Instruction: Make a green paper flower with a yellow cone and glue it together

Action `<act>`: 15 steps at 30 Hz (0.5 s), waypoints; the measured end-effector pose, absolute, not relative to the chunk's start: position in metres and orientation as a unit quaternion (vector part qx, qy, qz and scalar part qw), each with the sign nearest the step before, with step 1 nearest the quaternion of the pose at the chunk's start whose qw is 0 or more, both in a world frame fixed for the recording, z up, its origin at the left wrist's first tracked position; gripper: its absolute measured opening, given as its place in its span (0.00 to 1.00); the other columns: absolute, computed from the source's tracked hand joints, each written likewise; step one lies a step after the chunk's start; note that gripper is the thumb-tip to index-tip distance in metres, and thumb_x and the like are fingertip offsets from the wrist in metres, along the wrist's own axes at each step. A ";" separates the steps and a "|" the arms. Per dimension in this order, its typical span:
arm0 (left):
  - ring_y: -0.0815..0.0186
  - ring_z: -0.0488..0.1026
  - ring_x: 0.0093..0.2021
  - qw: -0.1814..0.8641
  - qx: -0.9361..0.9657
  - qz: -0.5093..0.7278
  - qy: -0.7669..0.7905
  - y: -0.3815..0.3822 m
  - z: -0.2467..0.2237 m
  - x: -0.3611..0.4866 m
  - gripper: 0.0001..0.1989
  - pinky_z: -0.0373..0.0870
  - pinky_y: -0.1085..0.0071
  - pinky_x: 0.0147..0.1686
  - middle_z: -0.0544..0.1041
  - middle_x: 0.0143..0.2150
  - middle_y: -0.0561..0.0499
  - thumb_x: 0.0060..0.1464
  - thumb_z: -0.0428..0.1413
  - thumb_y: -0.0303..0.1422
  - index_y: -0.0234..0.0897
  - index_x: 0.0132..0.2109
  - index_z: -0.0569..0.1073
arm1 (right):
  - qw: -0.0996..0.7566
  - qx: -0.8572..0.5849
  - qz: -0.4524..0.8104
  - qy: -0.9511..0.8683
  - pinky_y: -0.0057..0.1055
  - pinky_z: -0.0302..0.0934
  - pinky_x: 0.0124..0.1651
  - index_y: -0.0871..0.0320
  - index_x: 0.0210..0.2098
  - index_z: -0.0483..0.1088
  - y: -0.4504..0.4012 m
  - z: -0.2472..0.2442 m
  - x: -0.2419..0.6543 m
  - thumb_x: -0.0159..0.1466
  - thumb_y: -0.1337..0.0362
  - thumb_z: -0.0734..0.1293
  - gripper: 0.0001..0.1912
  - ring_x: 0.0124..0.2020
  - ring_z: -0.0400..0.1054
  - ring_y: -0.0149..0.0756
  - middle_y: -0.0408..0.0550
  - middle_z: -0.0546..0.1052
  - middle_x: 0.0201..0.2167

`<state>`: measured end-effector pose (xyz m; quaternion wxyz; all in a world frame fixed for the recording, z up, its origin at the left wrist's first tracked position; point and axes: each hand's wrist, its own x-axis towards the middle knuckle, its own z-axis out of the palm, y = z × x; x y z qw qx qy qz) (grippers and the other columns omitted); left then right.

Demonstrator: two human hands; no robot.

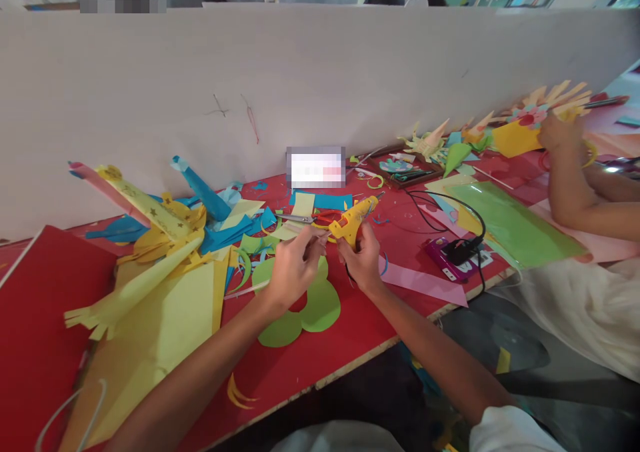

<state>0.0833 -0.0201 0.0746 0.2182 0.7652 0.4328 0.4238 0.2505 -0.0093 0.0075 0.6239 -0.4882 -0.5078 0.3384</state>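
My right hand (361,252) is wrapped round the handle of a yellow glue gun (353,220), whose nozzle points away to the upper right. Close behind the gun's rear end, my left hand (299,265) is closed in a pinch; what its fingertips hold is too small to make out. Beneath the left hand lies a green paper shape with rounded petals (323,307), partly hidden by that hand. A thin pale stick (246,291) shows beside the left wrist. Scissors (296,218) lie just beyond the hands, among paper scraps.
Rolled paper cones (153,205) and yellow sheets (175,319) fill the left side. A pink strip (420,283), a purple power box with a black plug (453,259) and a green sheet (525,222) lie rightward. A co-worker's hand (563,132) holds paper at far right. A wall (320,79) stands behind.
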 end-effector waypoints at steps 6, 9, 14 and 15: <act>0.71 0.69 0.24 0.294 0.753 0.425 0.406 -0.019 0.085 0.085 0.11 0.62 0.75 0.29 0.77 0.27 0.55 0.72 0.52 0.37 0.38 0.39 0.71 | 0.639 -0.480 0.322 -0.508 0.28 0.55 0.20 0.49 0.40 0.61 -0.008 0.001 0.253 0.64 0.55 0.73 0.16 0.16 0.61 0.31 0.32 0.68 0.20; 0.71 0.68 0.24 0.253 0.777 0.400 0.415 -0.017 0.083 0.082 0.09 0.61 0.74 0.28 0.75 0.26 0.55 0.71 0.52 0.35 0.38 0.41 0.72 | 0.639 -0.480 0.324 -0.506 0.28 0.54 0.20 0.49 0.40 0.62 -0.007 -0.001 0.254 0.63 0.55 0.74 0.17 0.17 0.60 0.31 0.33 0.67 0.21; 0.68 0.67 0.23 0.024 0.842 0.312 0.439 -0.014 0.080 0.074 0.10 0.50 0.69 0.26 0.80 0.30 0.50 0.71 0.50 0.32 0.39 0.40 0.75 | 0.631 -0.472 0.344 -0.511 0.29 0.54 0.20 0.49 0.41 0.64 -0.008 0.003 0.252 0.65 0.51 0.74 0.17 0.17 0.60 0.31 0.33 0.67 0.21; 0.68 0.67 0.23 -0.016 0.850 0.291 0.438 -0.014 0.080 0.072 0.11 0.47 0.68 0.26 0.80 0.30 0.50 0.70 0.50 0.30 0.39 0.39 0.75 | 0.629 -0.468 0.348 -0.514 0.29 0.55 0.20 0.49 0.41 0.64 -0.008 0.004 0.252 0.66 0.51 0.74 0.17 0.17 0.60 0.31 0.34 0.67 0.22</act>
